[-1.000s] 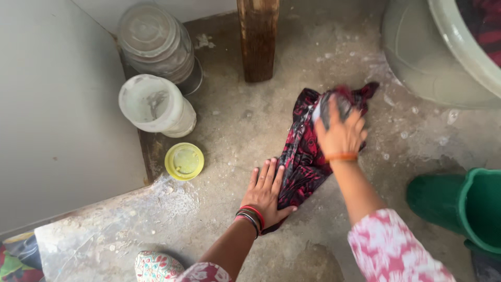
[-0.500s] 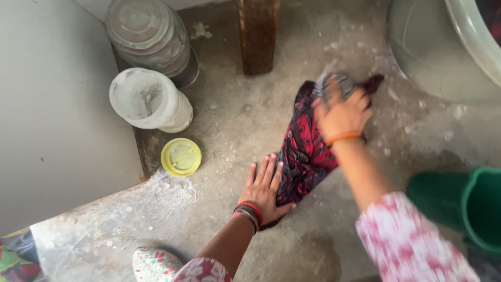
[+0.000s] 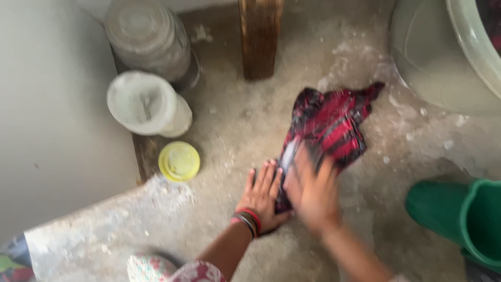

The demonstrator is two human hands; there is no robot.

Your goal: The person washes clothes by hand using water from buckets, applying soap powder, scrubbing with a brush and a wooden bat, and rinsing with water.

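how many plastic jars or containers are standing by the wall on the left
2. A large clear jar stands at the top left by the wall, and a white lidded container sits just below it. A loose yellow lid lies on the floor nearby; others may be out of view.

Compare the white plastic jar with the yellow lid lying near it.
The white plastic jar is tall and bulky; the yellow lid is a flat, low disc. The jar is whitish and cloudy, the lid bright yellow. The jar looks much larger than the lid. Both are round and sit beside the wall.

2 lidded translucent plastic jars (image 3: 148, 104) by the left wall, round yellow lid (image 3: 179, 161) just below them, no labels, signs or screens
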